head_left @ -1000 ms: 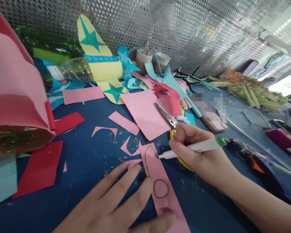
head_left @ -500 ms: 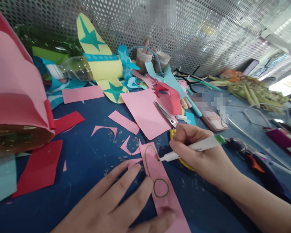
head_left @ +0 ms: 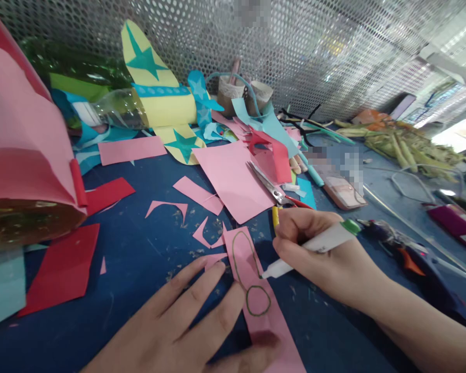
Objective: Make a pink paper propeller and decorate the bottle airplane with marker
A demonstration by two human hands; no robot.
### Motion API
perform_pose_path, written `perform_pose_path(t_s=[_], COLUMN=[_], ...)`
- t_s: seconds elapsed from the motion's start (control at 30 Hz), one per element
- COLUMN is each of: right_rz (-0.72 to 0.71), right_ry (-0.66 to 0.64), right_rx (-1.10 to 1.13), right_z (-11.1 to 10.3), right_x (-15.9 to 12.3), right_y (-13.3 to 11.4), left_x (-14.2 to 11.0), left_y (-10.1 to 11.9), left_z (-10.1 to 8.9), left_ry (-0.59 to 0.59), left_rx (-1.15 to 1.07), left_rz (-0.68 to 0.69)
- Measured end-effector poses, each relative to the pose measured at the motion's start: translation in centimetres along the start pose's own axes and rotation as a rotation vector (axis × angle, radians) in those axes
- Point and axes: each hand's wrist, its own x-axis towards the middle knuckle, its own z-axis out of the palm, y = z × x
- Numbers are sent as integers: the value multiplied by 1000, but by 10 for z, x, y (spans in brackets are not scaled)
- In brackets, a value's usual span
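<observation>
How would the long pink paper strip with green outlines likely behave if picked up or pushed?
Thin and narrow, the long pink paper strip would probably flop if lifted by one end. Lying flat on the dark blue tabletop, it would likely slide when pushed, though the left hand touching it may resist that.

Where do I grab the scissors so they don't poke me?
I'd take the scissors by their red-and-yellow handles, coming from the near right side. Their blades lie over the pink sheet, tips pointing away from the person, so the handles are the near end. The right hand, holding the marker, partly hides them, so it should probably move aside first.
</observation>
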Motion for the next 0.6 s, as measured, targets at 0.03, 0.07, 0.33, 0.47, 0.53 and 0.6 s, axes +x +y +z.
perform_pose_path(t_s=[0.03, 0.07, 0.33, 0.47, 0.53, 0.6], right_rz=[0, -1, -75, -97, -88, -81], right_ry=[-9, -17, 61, 208, 226, 220], right_rx=[-3, -6, 137, 315, 366, 382], right_z=[0, 0, -2, -4, -4, -3], right_x=[-1, -2, -3, -2, -1, 0], right_y=[0, -1, 5, 7, 7, 7], left_x=[0, 0, 0, 0, -1, -3], left_y=[-1, -1, 1, 1, 0, 1], left_z=[0, -1, -2, -2, -4, -5], left_ry=[-6, -12, -5, 7, -1, -13], left_rx=[-2, -6, -5, 32, 65, 98], left_rz=[5, 4, -25, -40, -61, -79])
